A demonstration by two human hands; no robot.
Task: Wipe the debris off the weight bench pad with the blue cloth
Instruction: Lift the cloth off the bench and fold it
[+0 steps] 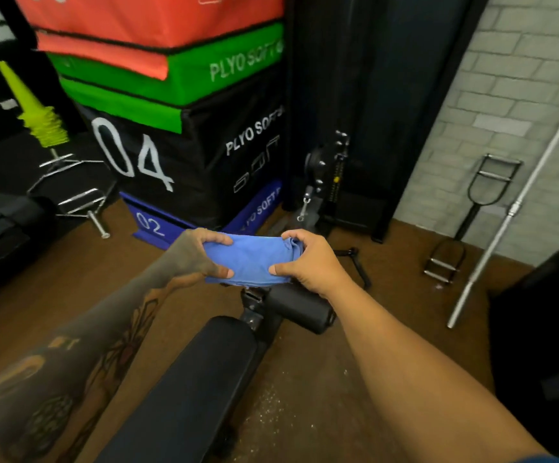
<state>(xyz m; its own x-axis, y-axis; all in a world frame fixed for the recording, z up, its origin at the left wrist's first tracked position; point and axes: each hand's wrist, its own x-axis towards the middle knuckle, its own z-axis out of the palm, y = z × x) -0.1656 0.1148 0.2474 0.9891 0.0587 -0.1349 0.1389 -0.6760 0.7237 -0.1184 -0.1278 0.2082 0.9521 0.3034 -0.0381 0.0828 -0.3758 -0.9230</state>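
Note:
A folded blue cloth [249, 259] is held in the air between both hands, past the far end of the bench. My left hand [193, 252] pinches its left edge and my right hand [308, 259] grips its bunched right edge. The black weight bench pad [191, 389] runs from the bottom centre up toward the hands, below and nearer than the cloth. A black foam roller [300, 307] sticks out to the right at the bench's far end. No debris shows on the pad.
Stacked plyo boxes [178, 128] stand behind the cloth. A cable machine [331, 182] is at the back centre. A steel barbell [512, 212] leans on the brick wall, with cable handles [452, 255] and bars [77, 195] on the brown floor. Pale specks [271, 406] lie right of the bench.

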